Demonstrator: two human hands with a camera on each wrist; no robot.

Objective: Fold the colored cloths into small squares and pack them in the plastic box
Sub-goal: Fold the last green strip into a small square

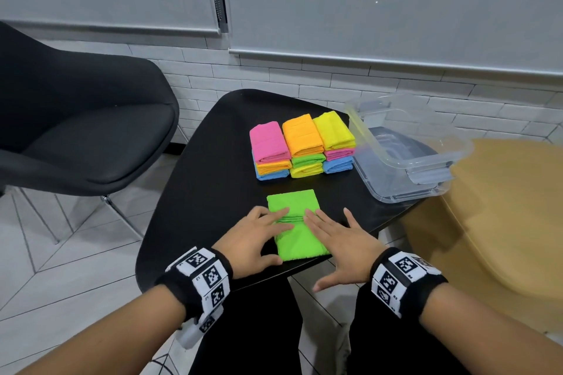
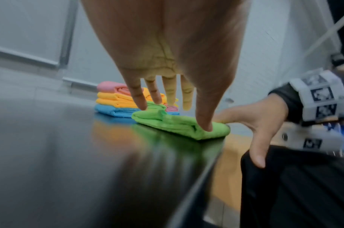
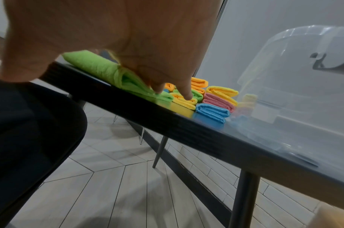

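We press our left hand and right hand, fingers spread flat, neither in a grip, on the green cloth at the near edge of the surface. Lifting off carelessly could spring the fold open. Beyond wait the folded stacks, then the plastic box.

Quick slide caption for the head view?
Both hands, left and right, press flat on green cloth; folded stacks wait beside empty plastic box.

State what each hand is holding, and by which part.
Nothing is gripped. The left hand and right hand press flat, fingers straight, on the green cloth across its middle crease.
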